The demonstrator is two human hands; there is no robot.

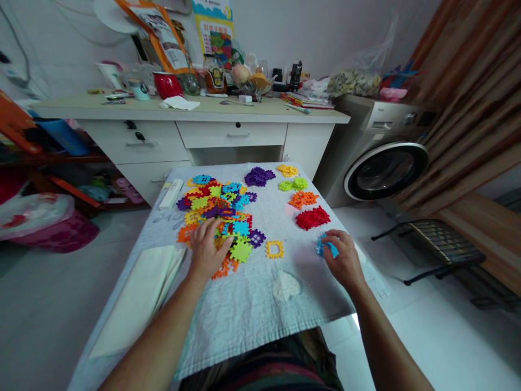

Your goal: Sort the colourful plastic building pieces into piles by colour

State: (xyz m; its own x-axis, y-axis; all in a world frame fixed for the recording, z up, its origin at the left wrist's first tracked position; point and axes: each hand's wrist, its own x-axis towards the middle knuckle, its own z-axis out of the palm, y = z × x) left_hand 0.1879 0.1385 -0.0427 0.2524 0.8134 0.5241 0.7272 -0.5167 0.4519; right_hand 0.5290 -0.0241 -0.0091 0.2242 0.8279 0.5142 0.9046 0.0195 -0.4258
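"Bare forearms (160,331) come nearest, stretching from the lower edge over a cloth-covered table (252,317). How is the left hand (207,244)?"

"Open, resting on the mixed heap (215,203) of plastic pieces, thumb set apart from the fingers. A green gear (241,251) lies close by the thumb."

"And the right hand (342,256)?"

"Its fingers curl over some blue pieces (332,250) near the table's right edge. Whether they grip one, I can't tell."

"What lies beyond it?"

"Single-colour piles, one after another going away: the red pile (312,218), the orange pile (303,200), the green pile (293,184), the yellow pile (287,171). At the far side, left of those last two, sits the purple pile (258,176)."

"Anything between the hands?"

"One yellow frame (268,250), flat on the table, right of the heap and apart from it."

"And on the left?"

"A folded sheet (132,298) along the edge, and a white box (171,194) farther up, near the heap."

"Past the table?"

"A white cabinet (232,128), a washer (378,127) to its right, and a low stool (445,244) nearer."
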